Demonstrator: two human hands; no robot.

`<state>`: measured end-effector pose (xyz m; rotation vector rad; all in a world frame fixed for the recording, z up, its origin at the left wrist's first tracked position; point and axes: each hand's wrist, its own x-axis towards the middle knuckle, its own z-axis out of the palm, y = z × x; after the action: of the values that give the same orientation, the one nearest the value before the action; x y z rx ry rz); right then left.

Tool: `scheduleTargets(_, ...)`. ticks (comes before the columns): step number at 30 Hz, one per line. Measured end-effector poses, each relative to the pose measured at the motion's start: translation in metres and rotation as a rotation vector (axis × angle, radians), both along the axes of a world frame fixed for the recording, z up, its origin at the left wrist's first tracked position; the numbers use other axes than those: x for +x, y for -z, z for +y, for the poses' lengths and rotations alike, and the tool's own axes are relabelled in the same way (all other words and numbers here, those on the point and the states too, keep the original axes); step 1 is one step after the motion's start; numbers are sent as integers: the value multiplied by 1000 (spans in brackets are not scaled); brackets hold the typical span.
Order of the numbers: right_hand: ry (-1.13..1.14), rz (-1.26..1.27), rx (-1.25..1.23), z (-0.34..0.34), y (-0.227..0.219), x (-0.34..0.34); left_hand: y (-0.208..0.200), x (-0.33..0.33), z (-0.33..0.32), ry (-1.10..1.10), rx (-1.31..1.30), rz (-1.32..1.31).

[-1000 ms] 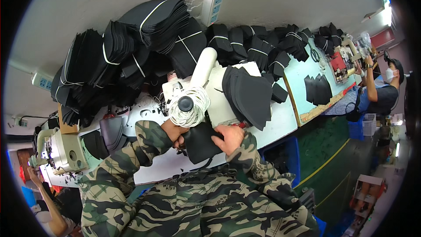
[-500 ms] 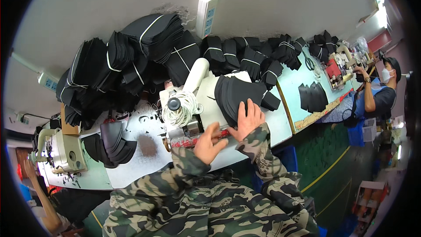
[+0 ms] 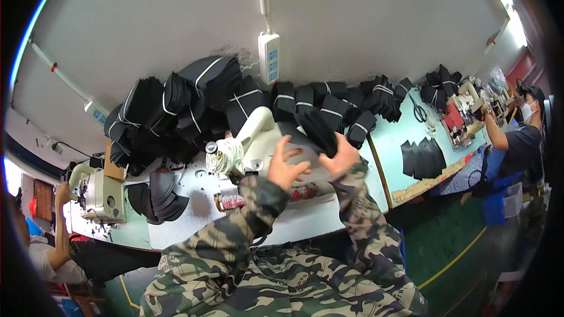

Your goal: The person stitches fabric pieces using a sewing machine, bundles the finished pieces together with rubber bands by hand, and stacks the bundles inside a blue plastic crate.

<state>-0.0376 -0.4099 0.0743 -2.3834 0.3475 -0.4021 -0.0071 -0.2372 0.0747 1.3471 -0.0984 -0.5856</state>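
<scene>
Wearer's in camo, long slvs. L sleeve (image 3: pixel 205 252) & R sleeve (image 3: pixel 376 229) match: irregular blotches, dk grn, blk/dk brn & pale tan, edges wavy. Small dk lettering printed in w/ the pattern, e.g. upper pt of L sleeve; too sm. to make out. Fabric looks matte, loose cut, lots of creases abt the elbows. L cuff (image 3: pixel 265 194) & R cuff (image 3: pixel 352 170) same camo, bunched nr wrists. Garment front (image 3: pixel 288 287) also camo, wrinkled. L hand (image 3: pixel 286 167) & R hand (image 3: pixel 341 157) bare.
</scene>
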Motion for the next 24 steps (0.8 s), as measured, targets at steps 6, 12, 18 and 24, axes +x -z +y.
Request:
scheduleTargets(6, -305, -143, 201, -4, 17, -14, 57, 20, 17, -148, 665, -796)
scheduleTargets(12, -367, -191, 103, -5, 35, -17, 53, 15, 16, -229, 535, -501)
scheduleTargets(18, -159, -183, 191, -14, 32, -31, 68, 9, -5, 196, 441, -572)
scheduleTargets(24, 216, -80, 893, -89, 74, -109, 16, -69, 67, 170, 398, -305)
